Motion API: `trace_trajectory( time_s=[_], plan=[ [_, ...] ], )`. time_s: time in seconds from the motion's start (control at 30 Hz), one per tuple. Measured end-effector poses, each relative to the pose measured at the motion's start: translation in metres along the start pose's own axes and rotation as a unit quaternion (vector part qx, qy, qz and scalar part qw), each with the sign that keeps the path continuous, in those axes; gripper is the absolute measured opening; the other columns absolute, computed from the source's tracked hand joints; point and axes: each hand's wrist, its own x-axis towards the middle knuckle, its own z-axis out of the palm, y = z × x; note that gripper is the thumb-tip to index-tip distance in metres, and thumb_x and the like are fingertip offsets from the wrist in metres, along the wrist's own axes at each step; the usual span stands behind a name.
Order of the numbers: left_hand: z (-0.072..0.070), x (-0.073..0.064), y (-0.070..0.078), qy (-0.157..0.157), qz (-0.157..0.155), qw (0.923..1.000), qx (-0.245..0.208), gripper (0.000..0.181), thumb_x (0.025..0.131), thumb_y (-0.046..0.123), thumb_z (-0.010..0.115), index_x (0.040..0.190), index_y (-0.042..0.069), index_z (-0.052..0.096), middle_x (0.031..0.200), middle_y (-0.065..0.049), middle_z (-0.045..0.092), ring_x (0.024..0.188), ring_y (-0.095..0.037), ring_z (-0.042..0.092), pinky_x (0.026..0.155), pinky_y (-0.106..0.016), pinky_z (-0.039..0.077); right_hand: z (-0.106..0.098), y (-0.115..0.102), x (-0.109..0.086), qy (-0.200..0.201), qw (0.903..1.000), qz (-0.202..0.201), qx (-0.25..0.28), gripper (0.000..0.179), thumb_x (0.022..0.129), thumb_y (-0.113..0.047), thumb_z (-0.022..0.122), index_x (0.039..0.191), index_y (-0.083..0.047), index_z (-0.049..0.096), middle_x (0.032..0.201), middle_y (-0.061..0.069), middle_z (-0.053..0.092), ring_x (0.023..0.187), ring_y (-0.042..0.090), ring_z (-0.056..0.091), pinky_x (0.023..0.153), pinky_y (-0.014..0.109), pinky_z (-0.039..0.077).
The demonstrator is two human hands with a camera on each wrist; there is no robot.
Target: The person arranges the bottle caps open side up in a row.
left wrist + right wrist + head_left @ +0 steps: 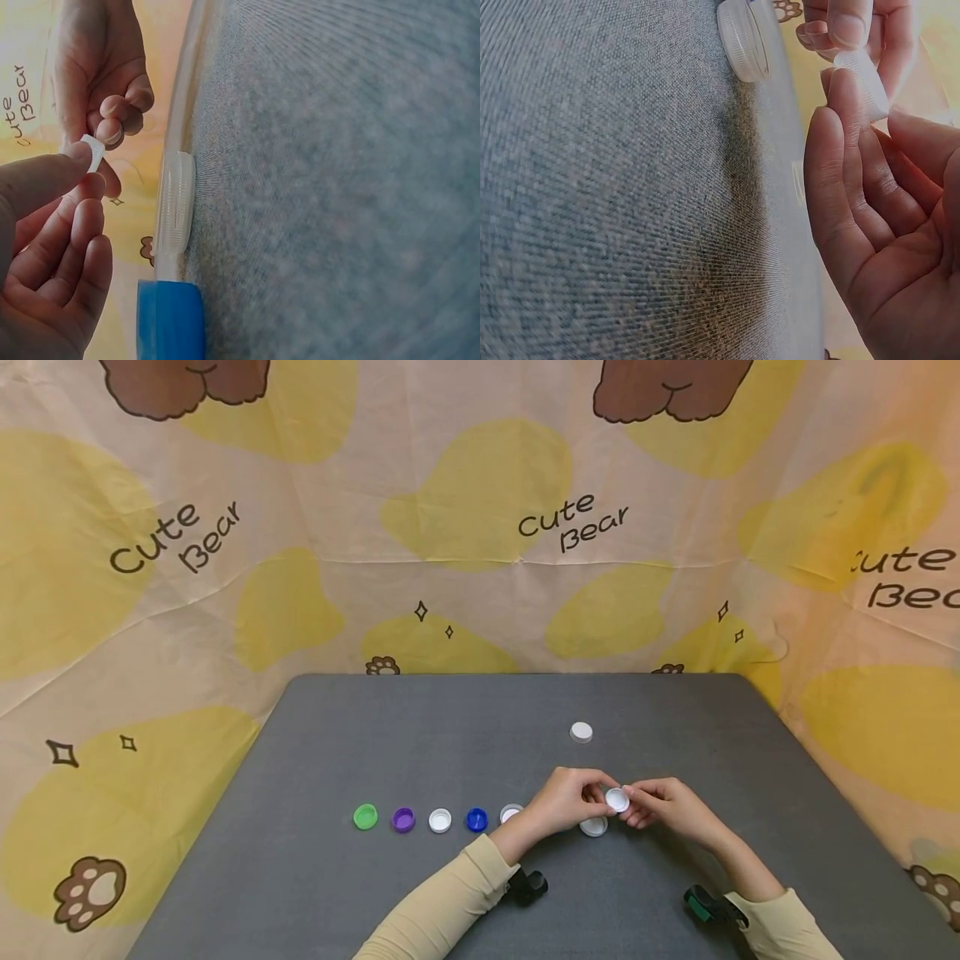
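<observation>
Between my two hands a white bottle cap (617, 800) is held up off the table, its hollow side facing the head camera. My left hand (566, 799) pinches one edge with thumb and fingertips, while my right hand (675, 808) pinches the opposite edge. In the left wrist view the held cap (94, 154) shows as a thin white rim, partly covered by the left thumb. Ridged sides of that cap (866, 86) appear in the right wrist view. Just below the hands, another white cap (593, 827) lies on the table, partly covered by the left fingers.
Left of the hands runs a row: green cap (365, 817), purple cap (403, 820), white cap (440, 821), blue cap (476, 820) and a white cap (511, 812) partly behind the left wrist. Farther back on the grey table (420, 735) lies one white cap (581, 732).
</observation>
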Motion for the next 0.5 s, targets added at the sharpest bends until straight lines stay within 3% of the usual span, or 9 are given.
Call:
trace_trajectory(
  time_s=[0.3, 0.5],
  plan=[
    [0.0002, 0.001, -0.0013, 0.005, -0.034, 0.9993, -0.016, 0.022, 0.073, 0.028, 0.071, 0.092, 0.017, 0.065, 0.064, 0.014, 0.059, 0.053, 0.01, 0.048, 0.05, -0.009, 0.04, 0.0002, -0.0013, -0.0039, 0.012, 0.9994, 0.002, 0.032, 0.037, 0.09, -0.019, 0.051, 0.113, 0.01, 0.052, 0.089, 0.028, 0.063, 0.075, 0.035, 0.063, 0.065, 0.038, 0.051],
    [0.0022, 0.0012, -0.0024, 0.002, -0.055, 0.9979, -0.034, 0.02, 0.075, 0.033, 0.07, 0.089, 0.019, 0.066, 0.064, 0.016, 0.059, 0.054, 0.01, 0.051, 0.051, -0.01, 0.041, -0.0013, -0.0023, -0.0075, 0.017, 0.9998, -0.005, 0.004, 0.038, 0.085, -0.018, 0.058, 0.116, 0.004, 0.054, 0.09, 0.024, 0.064, 0.075, 0.033, 0.064, 0.065, 0.037, 0.051]
  ],
)
